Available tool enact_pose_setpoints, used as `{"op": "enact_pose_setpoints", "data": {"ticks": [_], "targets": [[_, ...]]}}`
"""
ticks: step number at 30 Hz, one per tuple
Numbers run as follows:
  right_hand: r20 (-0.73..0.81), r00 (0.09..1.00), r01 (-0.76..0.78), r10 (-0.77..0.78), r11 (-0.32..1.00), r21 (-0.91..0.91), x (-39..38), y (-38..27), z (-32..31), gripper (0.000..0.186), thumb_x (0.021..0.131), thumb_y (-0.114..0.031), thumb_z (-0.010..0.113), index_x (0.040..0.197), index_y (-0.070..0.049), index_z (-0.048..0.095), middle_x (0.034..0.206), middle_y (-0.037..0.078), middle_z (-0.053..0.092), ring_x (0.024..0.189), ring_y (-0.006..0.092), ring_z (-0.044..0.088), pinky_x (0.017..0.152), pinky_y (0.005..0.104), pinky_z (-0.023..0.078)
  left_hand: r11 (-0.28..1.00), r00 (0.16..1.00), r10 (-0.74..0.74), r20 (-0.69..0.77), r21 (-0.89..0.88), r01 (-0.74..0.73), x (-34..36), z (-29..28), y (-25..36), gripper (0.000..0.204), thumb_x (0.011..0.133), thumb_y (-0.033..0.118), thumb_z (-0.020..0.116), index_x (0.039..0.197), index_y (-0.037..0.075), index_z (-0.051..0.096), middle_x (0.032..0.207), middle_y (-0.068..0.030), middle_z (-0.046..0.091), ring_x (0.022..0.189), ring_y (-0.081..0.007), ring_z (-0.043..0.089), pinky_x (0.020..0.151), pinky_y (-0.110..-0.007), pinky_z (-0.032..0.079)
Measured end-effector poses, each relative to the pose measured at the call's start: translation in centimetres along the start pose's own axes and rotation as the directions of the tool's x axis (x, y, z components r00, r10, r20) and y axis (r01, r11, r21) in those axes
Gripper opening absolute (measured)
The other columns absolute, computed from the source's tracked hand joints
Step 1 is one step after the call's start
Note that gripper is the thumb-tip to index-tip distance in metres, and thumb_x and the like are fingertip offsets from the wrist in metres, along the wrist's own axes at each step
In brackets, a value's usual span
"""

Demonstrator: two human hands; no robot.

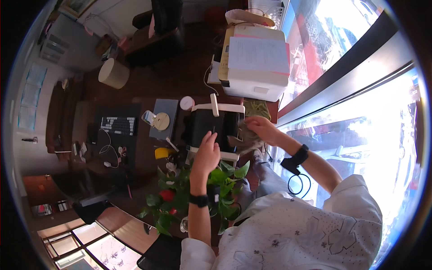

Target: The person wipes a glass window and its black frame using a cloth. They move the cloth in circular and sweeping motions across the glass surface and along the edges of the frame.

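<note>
In front of me a flat black panel (207,123) with white bars along its far and near edges lies on the dark desk. My left hand (207,155) reaches over its near edge, fingers stretched out and the tips at the black surface. Nothing shows in that hand. At the panel's right end, my right hand (261,129) is closed on a crumpled grey-brown cloth (244,138), which looks blurred. A short white bar (214,105) sits across the panel's far edge.
A white printer (256,81) with papers on top stands beyond, by the bright window. A leafy potted plant (164,202) is close to my left forearm. Leftward are a grey box (165,112), a yellow object (163,153) and a keyboard (118,125). A greenish cloth (257,109) lies right.
</note>
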State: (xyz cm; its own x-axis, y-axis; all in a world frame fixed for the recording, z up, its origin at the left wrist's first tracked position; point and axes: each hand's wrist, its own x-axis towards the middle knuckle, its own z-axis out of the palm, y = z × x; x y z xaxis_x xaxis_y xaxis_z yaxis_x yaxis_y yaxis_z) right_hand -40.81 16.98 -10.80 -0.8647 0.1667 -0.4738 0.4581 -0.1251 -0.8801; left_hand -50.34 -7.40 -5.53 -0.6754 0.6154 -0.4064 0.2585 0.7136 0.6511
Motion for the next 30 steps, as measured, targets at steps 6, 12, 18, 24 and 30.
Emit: {"op": "enact_pose_setpoints", "data": {"ticks": [6,12,18,24,30], "targets": [[0.043,0.853,0.52,-0.52,0.839,-0.158,2.5,-5.1,10.9,0.031,0.095,-0.017,0.064,0.121,-0.002,0.061,0.101,0.01,0.066,0.089,0.0167,0.061,0.08,0.0296,0.05,0.977,1.0,0.027,-0.011,0.214,-0.024,-6.1,2.7,1.9,0.04,0.101,0.019,0.042,0.132,-0.004,0.048,0.143,-0.0247,0.045,0.133,-0.0405,0.042,0.109,-0.045,0.04],[0.5,0.624,0.677,-0.6,0.096,-0.729,5.7,2.5,13.5,0.038,0.086,-0.022,0.065,0.124,-0.014,0.063,0.136,0.007,0.054,0.127,0.0319,0.047,0.104,0.0455,0.041,0.992,0.995,0.089,0.055,-0.099,-0.083,-10.0,2.3,3.6,0.039,0.1,0.017,0.046,0.133,-0.004,0.049,0.14,-0.0227,0.05,0.126,-0.0384,0.052,0.104,-0.042,0.044],[0.806,0.439,0.838,-0.398,-0.141,-0.526,7.1,1.9,12.3,0.046,0.086,-0.021,0.063,0.131,-0.014,0.058,0.15,0.007,0.043,0.142,0.0342,0.035,0.114,0.0434,0.034,0.962,0.982,0.181,-0.057,-0.197,-0.189,-13.0,3.9,1.0,0.04,0.1,0.017,0.049,0.136,-0.002,0.051,0.137,-0.022,0.054,0.124,-0.0373,0.054,0.103,-0.041,0.045],[0.411,0.695,0.424,-0.59,-0.125,-0.897,9.4,1.4,14.2,0.048,0.086,-0.012,0.057,0.133,-0.003,0.055,0.15,0.018,0.041,0.143,0.036,0.033,0.115,0.0449,0.033,0.929,0.966,0.184,-0.183,-0.287,-0.232,-14.1,3.8,1.2,0.04,0.101,0.019,0.049,0.135,-0.001,0.052,0.14,-0.0229,0.051,0.128,-0.038,0.05,0.107,-0.041,0.042],[0.787,0.473,0.773,-0.397,-0.241,-0.586,6.7,3.3,14.1,0.055,0.083,-0.008,0.06,0.137,-0.005,0.052,0.154,0.015,0.037,0.146,0.0319,0.029,0.119,0.0408,0.03,0.945,0.947,0.144,-0.286,-0.245,-0.218,-15.2,2.8,0.6,0.035,0.098,0.015,0.051,0.128,-0.002,0.056,0.135,-0.0237,0.054,0.123,-0.0394,0.054,0.102,-0.041,0.045]]}}
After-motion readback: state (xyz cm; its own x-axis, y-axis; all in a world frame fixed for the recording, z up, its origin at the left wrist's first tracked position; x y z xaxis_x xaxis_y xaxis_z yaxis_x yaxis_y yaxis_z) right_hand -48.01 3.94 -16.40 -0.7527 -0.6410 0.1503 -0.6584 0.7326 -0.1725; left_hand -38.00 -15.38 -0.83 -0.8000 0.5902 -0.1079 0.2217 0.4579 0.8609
